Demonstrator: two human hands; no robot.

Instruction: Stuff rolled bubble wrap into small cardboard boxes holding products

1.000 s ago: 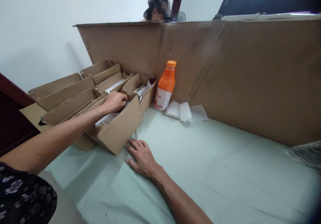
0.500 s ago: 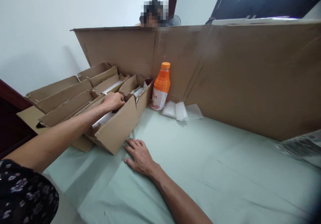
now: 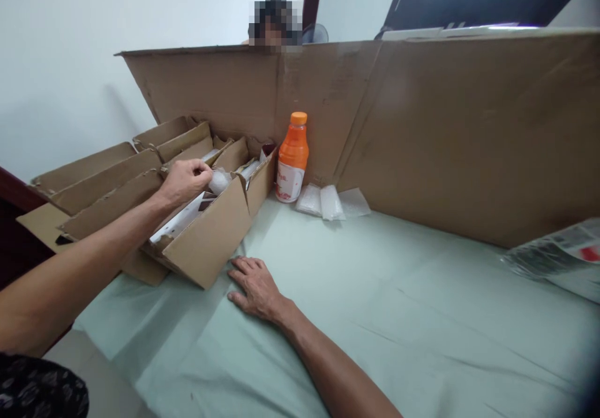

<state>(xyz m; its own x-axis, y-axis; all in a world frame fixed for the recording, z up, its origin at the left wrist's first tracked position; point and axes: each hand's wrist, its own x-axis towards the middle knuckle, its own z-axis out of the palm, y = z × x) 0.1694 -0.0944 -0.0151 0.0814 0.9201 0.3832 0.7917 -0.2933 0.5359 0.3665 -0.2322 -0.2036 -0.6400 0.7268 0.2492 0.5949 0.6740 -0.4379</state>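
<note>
My left hand (image 3: 185, 180) is just above the front cardboard box (image 3: 210, 237), its fingers pinched on a crumpled piece of translucent bubble wrap (image 3: 219, 182). Beneath it, a white item with a dark patch (image 3: 185, 217) lies inside the box. My right hand (image 3: 255, 287) rests flat, fingers spread, on the pale green cloth (image 3: 375, 305) near the box's front corner. Holding nothing, it lies palm down. Beyond the box stands an orange bottle (image 3: 292, 159) with a white label.
Folded bubble wrap pieces (image 3: 321, 202) lie right of the bottle. Several open cardboard compartments (image 3: 100, 177) sit at left. A tall cardboard panel (image 3: 450, 137) runs along the back, with a person (image 3: 275, 21) behind it. A clear plastic package (image 3: 557, 255) is at far right.
My left hand has risen out of the front box and drawn back left, bringing up the bubble wrap. My right hand stays on the cloth. The view has shifted slightly.
</note>
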